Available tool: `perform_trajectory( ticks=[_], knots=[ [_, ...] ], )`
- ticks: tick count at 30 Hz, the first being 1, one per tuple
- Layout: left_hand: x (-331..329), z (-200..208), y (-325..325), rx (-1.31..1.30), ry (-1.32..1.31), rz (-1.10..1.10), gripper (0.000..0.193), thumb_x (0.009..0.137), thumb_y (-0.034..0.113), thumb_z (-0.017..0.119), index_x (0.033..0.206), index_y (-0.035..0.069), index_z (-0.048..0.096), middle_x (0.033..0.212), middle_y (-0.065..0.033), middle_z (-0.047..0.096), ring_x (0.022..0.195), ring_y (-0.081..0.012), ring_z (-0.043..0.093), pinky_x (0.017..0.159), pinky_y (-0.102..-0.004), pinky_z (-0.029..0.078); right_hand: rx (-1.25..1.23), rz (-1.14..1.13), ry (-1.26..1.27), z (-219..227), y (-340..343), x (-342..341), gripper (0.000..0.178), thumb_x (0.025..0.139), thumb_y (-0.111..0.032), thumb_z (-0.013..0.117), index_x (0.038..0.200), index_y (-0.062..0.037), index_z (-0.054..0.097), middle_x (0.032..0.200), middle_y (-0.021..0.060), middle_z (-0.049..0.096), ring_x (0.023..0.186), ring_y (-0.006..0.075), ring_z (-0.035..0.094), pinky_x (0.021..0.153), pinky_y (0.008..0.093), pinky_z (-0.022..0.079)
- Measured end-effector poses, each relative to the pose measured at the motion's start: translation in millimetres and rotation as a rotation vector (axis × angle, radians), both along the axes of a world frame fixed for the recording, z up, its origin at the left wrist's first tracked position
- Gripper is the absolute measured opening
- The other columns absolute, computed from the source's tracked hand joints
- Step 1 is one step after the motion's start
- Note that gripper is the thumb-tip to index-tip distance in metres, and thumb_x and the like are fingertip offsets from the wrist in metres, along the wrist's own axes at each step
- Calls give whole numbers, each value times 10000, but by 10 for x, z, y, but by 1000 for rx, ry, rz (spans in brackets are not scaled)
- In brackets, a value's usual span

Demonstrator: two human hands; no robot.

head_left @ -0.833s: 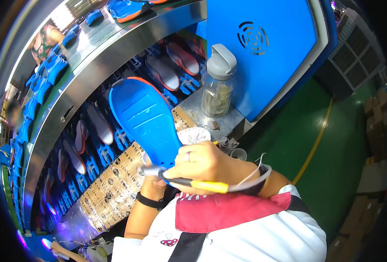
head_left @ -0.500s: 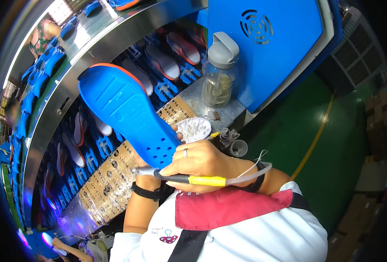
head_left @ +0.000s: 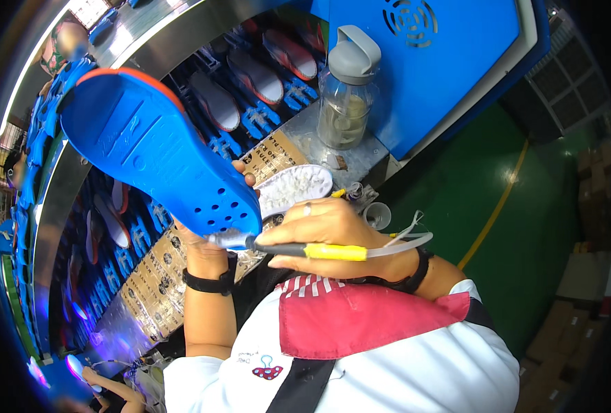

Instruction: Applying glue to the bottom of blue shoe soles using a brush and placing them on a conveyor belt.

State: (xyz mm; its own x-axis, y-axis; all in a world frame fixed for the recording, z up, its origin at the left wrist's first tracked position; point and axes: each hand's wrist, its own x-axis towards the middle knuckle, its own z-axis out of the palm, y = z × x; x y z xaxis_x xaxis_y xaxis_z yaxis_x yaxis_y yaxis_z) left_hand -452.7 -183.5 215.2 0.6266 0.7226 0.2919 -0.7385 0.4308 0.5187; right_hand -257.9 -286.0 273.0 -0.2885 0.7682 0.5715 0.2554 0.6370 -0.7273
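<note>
A blue shoe sole [head_left: 154, 151] with an orange edge and a cluster of small holes at its near end is tilted up before me. My left hand [head_left: 201, 246] is closed on it from beneath; some fingers show at its right edge, the rest are hidden. In my right hand [head_left: 329, 224] is a brush [head_left: 312, 250] with a black and yellow handle and a clear hose running off its back. Its pale bristles lie against the sole's near end, just below the holes.
Cardboard [head_left: 150, 289] covers the bench, with a white sole-shaped piece [head_left: 295, 187] bearing white lumps. A lidded bottle [head_left: 345, 103] stands beside a blue machine panel [head_left: 443, 69]. Uppers [head_left: 254, 76] sit in rows on the conveyor behind. Another person's arm [head_left: 116, 391] shows at lower left.
The sole has moved up and left with my left hand, uncovering more of the white piece. The brush has shifted slightly up, its bristles now lying on the sole's near end.
</note>
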Motion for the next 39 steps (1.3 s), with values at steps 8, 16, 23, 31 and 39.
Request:
perform_trajectory(
  ticks=[8,16,23,31,39],
  knots=[
    [-213,140,99,33,321,-107,872,758,585,658,1319,-48,446,1206,-288,543,1054,-397,588,887,-472,511,10,60,19,-59,-30,26,282,735,-166,765,974,-33,697,773,109,659,682,296,614,628,359,488],
    [-335,264,103,83,710,-125,478,899,283,600,1220,-68,551,1108,-159,653,937,-191,662,838,-309,533,5,252,-86,-83,-59,74,222,810,-249,688,964,-88,692,735,111,640,710,297,624,629,376,491],
    [-215,518,113,105,1138,-307,447,930,341,579,1165,-39,609,1007,-124,686,848,-153,671,776,-268,539,89,283,-329,-105,-57,6,193,785,-224,717,942,-115,686,725,71,617,697,259,616,641,355,491],
    [-261,443,207,191,1229,-488,499,904,386,619,1163,-40,599,1038,-126,668,848,-128,645,755,-276,538,-3,325,-306,-137,-52,4,229,779,-257,710,940,-95,694,726,91,621,696,284,606,618,366,477],
    [-415,456,201,99,1381,-504,532,897,406,620,1147,-64,613,1032,-138,673,856,-155,652,782,-283,532,44,234,-286,-169,-70,34,202,788,-235,704,937,-103,671,680,100,598,653,291,582,613,374,471]
  ],
)
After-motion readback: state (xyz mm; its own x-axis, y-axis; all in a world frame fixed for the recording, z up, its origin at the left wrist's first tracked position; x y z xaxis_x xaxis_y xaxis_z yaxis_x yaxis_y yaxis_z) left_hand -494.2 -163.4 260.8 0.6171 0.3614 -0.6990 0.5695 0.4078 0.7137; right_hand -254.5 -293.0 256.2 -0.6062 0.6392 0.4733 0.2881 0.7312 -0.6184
